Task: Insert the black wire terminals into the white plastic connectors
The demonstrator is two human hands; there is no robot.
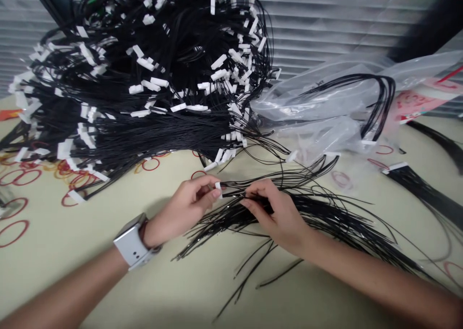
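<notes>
My left hand (188, 204), with a white watch on the wrist, pinches a small white connector (218, 186) between thumb and fingertips. My right hand (280, 213) is closed in a pinch on thin black wires (325, 213) that fan out loose across the beige table (90, 252). The two hands are close together, just in front of a big heap of black wire harnesses with white connectors (144, 78).
Clear plastic bags (325, 112) holding more black wires lie at the right. Red rubber bands (21, 177) are scattered at the left and under the heap. Another black wire bundle (423, 189) lies at the far right. Window blinds stand behind.
</notes>
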